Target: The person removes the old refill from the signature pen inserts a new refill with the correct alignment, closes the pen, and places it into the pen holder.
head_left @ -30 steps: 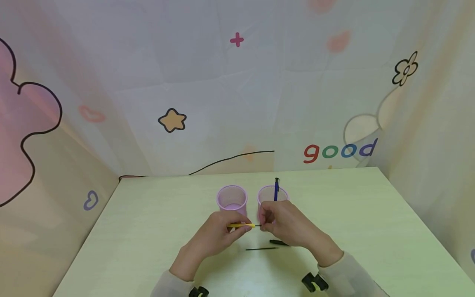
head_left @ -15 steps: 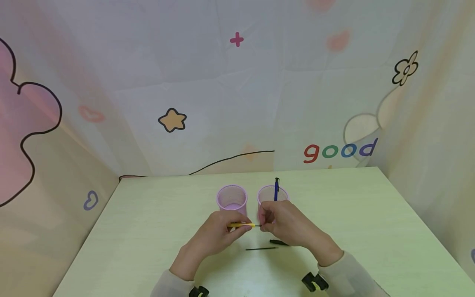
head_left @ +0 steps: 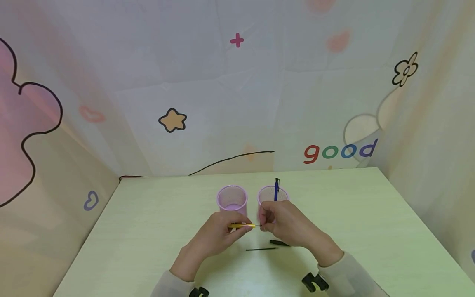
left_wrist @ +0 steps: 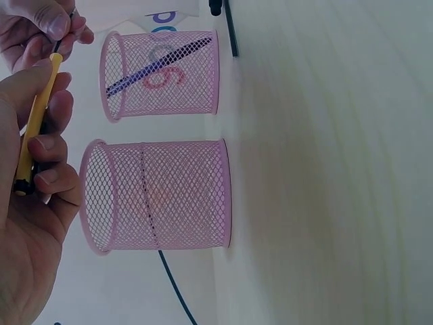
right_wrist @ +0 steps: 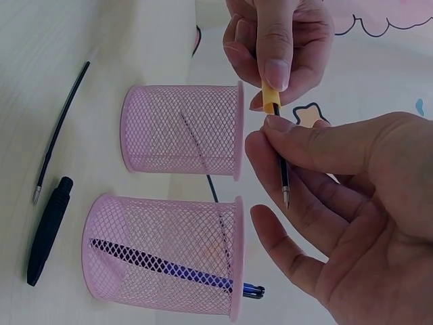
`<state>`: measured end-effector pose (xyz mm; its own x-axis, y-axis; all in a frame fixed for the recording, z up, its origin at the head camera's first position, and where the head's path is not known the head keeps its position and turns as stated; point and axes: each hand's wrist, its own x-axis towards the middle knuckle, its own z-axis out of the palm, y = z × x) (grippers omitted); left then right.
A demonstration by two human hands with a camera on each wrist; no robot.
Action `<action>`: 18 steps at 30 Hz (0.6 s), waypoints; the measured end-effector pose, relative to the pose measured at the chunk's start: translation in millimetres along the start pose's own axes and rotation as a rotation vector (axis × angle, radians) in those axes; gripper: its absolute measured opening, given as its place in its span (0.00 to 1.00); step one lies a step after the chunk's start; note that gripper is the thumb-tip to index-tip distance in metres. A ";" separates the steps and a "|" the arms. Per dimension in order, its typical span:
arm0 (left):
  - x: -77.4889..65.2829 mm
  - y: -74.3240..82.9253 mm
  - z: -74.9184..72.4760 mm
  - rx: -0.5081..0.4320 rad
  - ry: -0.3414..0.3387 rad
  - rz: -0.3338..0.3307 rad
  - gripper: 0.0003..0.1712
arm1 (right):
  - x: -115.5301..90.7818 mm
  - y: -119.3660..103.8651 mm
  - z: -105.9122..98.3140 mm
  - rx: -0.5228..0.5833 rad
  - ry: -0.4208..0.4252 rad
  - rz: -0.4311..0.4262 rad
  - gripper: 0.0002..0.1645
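Observation:
In the head view my left hand (head_left: 215, 234) holds a yellow pen barrel (left_wrist: 39, 112) level, pinched between thumb and fingers, its open end facing right. My right hand (head_left: 291, 225) pinches a black pen refill (right_wrist: 283, 166) between thumb and index finger. The refill's back end sits at the barrel's mouth, and its metal writing tip points back toward my right palm in the right wrist view. Below the hands, a second thin refill (head_left: 261, 249) lies on the table beside a black tapered pen part (right_wrist: 49, 231), which my right hand partly covers in the head view.
Two pink mesh pen cups stand just behind the hands. A blue pen (right_wrist: 162, 266) leans in the right cup (left_wrist: 196, 95); the left cup (left_wrist: 186, 196) shows a bare bottom. A printed cloth (head_left: 208, 82) hangs behind the pale green table (head_left: 148, 214).

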<state>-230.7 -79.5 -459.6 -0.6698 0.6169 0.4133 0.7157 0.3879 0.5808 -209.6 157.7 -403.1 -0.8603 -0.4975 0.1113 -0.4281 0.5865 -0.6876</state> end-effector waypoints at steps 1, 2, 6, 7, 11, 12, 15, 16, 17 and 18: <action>0.0 0.2 0.0 0.000 -0.001 -0.005 0.05 | 0.0 0.0 0.0 0.001 0.000 -0.001 0.15; 0.0 0.3 0.1 0.001 -0.003 -0.009 0.05 | 0.0 0.2 -0.2 -0.001 0.001 -0.005 0.15; 0.2 0.4 0.7 0.009 -0.007 -0.019 0.05 | 0.1 -0.1 -0.8 -0.006 0.005 -0.018 0.15; 0.2 0.5 0.8 0.011 -0.008 -0.020 0.04 | 0.2 -0.1 -0.9 -0.006 0.005 -0.019 0.16; 0.0 0.9 0.8 0.013 -0.007 -0.026 0.04 | 0.4 0.0 -0.5 -0.001 0.004 -0.014 0.15; -0.2 1.1 0.7 0.012 -0.006 -0.027 0.03 | 0.4 0.1 -0.4 -0.003 0.004 -0.013 0.15; -0.7 1.2 0.4 0.008 -0.003 -0.028 0.03 | 0.6 0.7 0.0 -0.013 0.005 -0.014 0.15; -0.9 1.2 0.3 0.007 -0.002 -0.027 0.03 | 0.6 0.8 0.0 -0.016 0.006 -0.015 0.15; -1.0 1.0 0.2 0.007 -0.002 -0.028 0.03 | 0.7 0.9 0.1 -0.019 0.006 -0.017 0.15; -1.1 0.9 0.2 0.006 -0.002 -0.029 0.03 | 0.8 1.0 0.1 -0.022 0.006 -0.020 0.15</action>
<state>-229.2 -79.7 -459.6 -0.6899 0.6067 0.3948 0.6971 0.4100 0.5882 -210.7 157.8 -403.8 -0.8534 -0.5050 0.1294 -0.4509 0.5905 -0.6693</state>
